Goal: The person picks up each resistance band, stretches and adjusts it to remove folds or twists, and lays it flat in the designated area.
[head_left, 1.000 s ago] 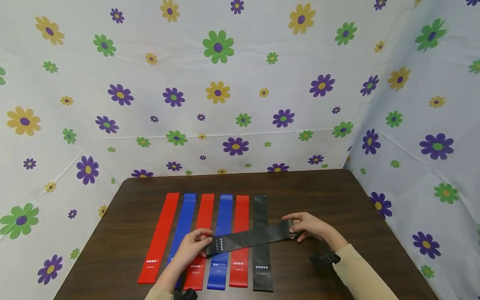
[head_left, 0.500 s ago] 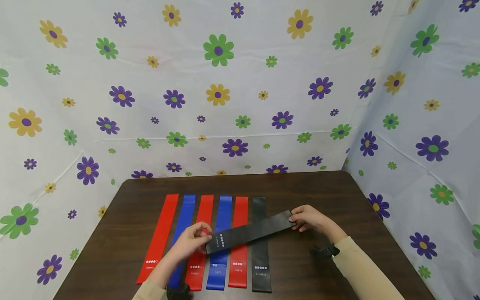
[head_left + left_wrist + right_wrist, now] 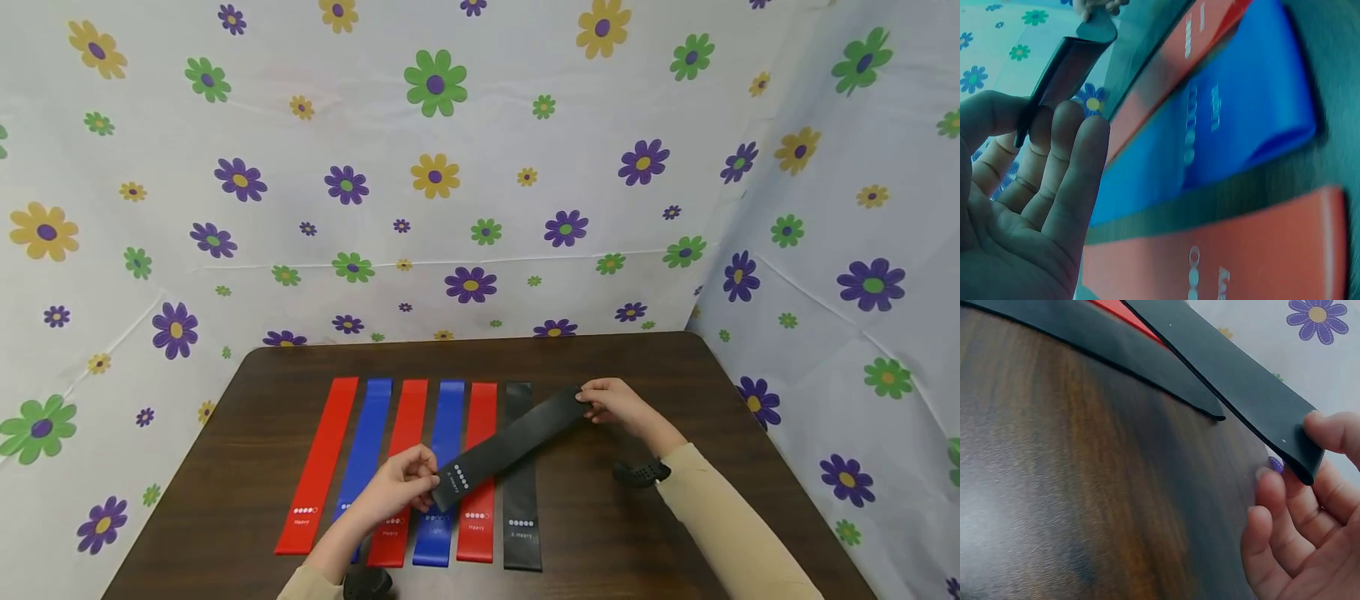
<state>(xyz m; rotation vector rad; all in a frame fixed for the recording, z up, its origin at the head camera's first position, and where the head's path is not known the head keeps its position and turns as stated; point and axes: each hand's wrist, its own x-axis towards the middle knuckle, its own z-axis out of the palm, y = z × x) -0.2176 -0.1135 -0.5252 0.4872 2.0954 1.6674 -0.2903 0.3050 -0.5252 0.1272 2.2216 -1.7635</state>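
A black resistance band [image 3: 517, 437] marked X-Heavy is stretched flat between both hands above the table, slanting up to the right. My left hand [image 3: 401, 485] pinches its labelled end between thumb and fingers; the left wrist view shows the band's looped edge [image 3: 1063, 72] in that grip. At the far end, my right hand [image 3: 618, 407] pinches the other tip, with the thumb on top in the right wrist view. Beneath the held band lie a second black band [image 3: 521, 508], a red band [image 3: 476, 533] and a blue band [image 3: 432, 542], partly covered by it.
Farther left on the brown wooden table [image 3: 600, 533] are another red band [image 3: 318, 467], a blue band [image 3: 370, 425] and a red band [image 3: 408, 417], all laid lengthwise in the row. A flowered cloth [image 3: 480, 167] hangs behind and at the sides.
The right hand has risen farther from the table's front, tilting the held band more steeply. The left hand has shifted slightly right, still pinching its end.
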